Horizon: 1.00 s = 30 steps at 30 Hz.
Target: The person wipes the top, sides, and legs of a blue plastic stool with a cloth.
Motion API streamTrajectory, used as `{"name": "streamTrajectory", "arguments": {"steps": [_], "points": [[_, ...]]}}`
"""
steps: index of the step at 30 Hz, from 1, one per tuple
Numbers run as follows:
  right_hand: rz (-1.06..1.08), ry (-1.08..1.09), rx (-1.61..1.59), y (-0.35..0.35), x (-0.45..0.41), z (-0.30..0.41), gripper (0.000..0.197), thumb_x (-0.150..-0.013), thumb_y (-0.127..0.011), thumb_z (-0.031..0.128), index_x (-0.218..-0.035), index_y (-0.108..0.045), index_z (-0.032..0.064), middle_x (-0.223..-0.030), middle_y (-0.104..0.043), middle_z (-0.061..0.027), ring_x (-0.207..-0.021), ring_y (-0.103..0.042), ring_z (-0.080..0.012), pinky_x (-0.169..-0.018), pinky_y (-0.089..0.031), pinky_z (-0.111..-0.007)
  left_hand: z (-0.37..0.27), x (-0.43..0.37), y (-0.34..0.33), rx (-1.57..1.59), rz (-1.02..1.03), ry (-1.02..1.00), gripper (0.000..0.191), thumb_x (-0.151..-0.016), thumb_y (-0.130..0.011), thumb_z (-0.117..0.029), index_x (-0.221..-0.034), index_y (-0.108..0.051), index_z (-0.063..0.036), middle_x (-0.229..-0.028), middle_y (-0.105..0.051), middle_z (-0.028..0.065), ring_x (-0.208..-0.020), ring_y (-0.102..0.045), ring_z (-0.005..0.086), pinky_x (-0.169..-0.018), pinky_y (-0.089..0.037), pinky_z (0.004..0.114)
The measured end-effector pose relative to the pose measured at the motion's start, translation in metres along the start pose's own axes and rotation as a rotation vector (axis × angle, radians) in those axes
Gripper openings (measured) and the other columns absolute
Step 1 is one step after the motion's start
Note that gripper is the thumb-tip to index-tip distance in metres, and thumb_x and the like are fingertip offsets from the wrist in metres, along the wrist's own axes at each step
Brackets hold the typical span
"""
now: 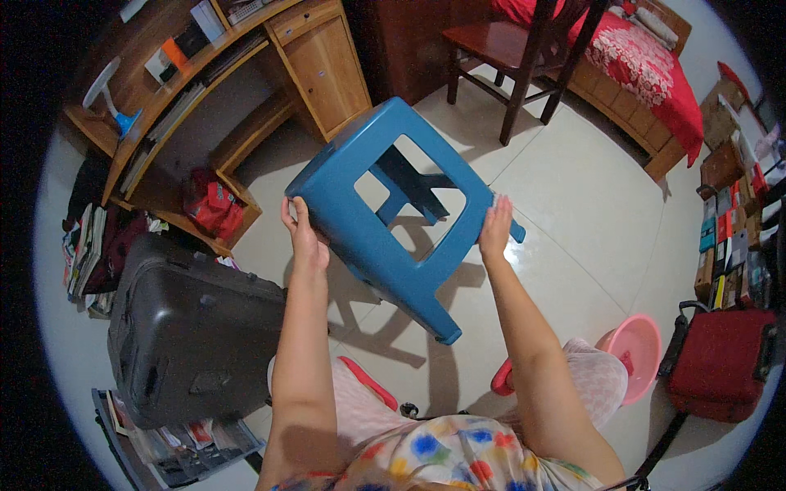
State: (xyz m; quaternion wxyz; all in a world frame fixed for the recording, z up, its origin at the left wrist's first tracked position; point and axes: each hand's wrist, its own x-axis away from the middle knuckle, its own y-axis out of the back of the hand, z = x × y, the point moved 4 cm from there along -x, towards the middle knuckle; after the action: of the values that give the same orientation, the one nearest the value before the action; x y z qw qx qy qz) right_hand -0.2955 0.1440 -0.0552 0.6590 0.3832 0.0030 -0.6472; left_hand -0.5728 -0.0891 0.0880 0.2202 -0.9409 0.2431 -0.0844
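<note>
A blue plastic stool [393,264] is tilted on its side in front of me, with an open frame in the side facing up and its legs splayed toward the right and toward me. My left hand [305,236] grips the stool's left edge, thumb on top and fingers curled at its corner. Against the right side of the frame lies my right hand [496,228], its fingers together along the edge. Shadows of the stool and arms fall on the tiled floor below it.
At left stand a wooden desk [319,67] and a black suitcase [202,331]. A dark wooden chair [491,46] and a bed [638,98] are beyond. To the right are a pink basin [651,356], a red suitcase [715,362] and stacked boxes [724,227].
</note>
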Motion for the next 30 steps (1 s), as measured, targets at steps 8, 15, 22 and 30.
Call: {"name": "streamTrajectory", "arguments": {"steps": [8,15,22,30], "points": [[0.284,0.264,-0.092,0.017,0.03,0.087,0.061,-0.081,-0.051,0.005,-0.138,-0.03,-0.0013,-0.146,-0.023,-0.0221,-0.136,-0.02,-0.0381,-0.113,-0.014,-0.042,-0.002,-0.01,0.008,0.05,-0.103,0.05,0.071,-0.084,-0.061,-0.048,-0.138,-0.02,-0.0257,-0.137,-0.034,0.0088,-0.123,-0.037,0.0258,-0.1,-0.034,0.044],[0.488,0.429,-0.134,0.044,0.105,0.145,0.067,-0.075,-0.054,-0.003,-0.138,-0.032,0.0017,-0.145,-0.026,-0.0199,-0.135,-0.021,-0.0396,-0.112,-0.018,-0.045,0.01,-0.017,0.008,0.108,-0.114,0.035,0.077,-0.079,-0.066,-0.05,-0.138,-0.022,-0.0271,-0.139,-0.031,0.0078,-0.126,-0.032,0.0246,-0.102,-0.031,0.048],[0.651,0.78,0.024,0.062,0.173,0.136,0.051,-0.082,-0.051,0.009,-0.132,-0.045,0.01,-0.144,-0.034,-0.0066,-0.132,-0.032,-0.0308,-0.106,-0.027,-0.048,0.006,-0.018,0.012,0.054,-0.122,0.102,0.082,-0.078,-0.068,-0.05,-0.139,-0.018,-0.0283,-0.144,-0.025,0.0085,-0.129,-0.029,0.0263,-0.101,-0.03,0.049],[0.938,1.048,0.387,0.086,0.211,0.09,0.046,-0.085,-0.045,0.018,-0.13,-0.049,0.0094,-0.144,-0.035,-0.0003,-0.132,-0.031,-0.017,-0.102,-0.03,-0.037,0.012,-0.014,0.006,0.105,-0.064,0.081,0.086,-0.077,-0.069,-0.049,-0.14,-0.015,-0.0272,-0.144,-0.025,0.0088,-0.129,-0.028,0.0275,-0.103,-0.028,0.048]]}}
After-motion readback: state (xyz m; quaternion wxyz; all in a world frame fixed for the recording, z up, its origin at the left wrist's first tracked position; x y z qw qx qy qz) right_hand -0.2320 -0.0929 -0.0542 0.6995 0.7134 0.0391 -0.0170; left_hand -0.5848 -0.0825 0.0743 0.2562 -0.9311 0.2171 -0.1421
